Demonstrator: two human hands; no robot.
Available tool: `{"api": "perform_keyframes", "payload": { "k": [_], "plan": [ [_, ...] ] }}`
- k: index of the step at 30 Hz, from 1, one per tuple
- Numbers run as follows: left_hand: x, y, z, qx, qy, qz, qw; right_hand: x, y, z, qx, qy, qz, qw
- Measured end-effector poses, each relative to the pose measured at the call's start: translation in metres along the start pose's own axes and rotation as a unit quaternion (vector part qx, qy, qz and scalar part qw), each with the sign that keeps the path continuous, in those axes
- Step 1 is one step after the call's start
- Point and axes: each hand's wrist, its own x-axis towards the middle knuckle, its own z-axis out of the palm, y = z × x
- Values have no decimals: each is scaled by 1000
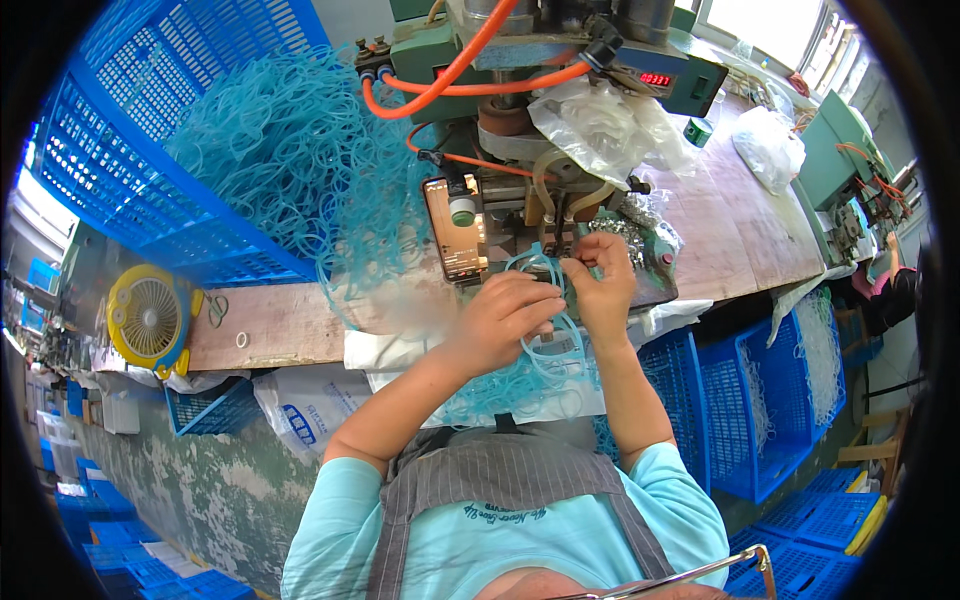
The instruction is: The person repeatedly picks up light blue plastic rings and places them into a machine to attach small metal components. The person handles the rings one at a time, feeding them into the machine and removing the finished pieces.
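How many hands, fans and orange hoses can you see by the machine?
Hands: 2, left hand and right hand, both on a teal loop
Yellow fan: 1
Orange hoses: 2
Total: 5

Translucent rubbery teal rings (545, 300), worn wooden bench (735, 240), perforated plastic crate (130, 150)

The left hand (503, 318) is smeared by motion blur, its fingertips unreadable; the right hand (603, 277) covers part of the thin translucent blue rubber ring (548, 300); the big blue plastic mesh crate (150, 130) runs off the frame's edge
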Motion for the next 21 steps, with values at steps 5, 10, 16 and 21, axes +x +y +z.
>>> {"api": "perform_keyframes", "payload": {
  "k": [5,10,16,21],
  "plan": [
    [-7,4,0,-4,-24,6,1000,4,-4,11,7,8,15,1000],
    [-6,11,0,-27,-5,34,999,3,-3,19,95,2,48,994],
    [23,-4,-25,66,198,-74,975,1,4,21,169,4,87,982],
    [27,-9,-42,-102,194,-264,939,-2,2,29,207,27,73,975]
  ]
}}
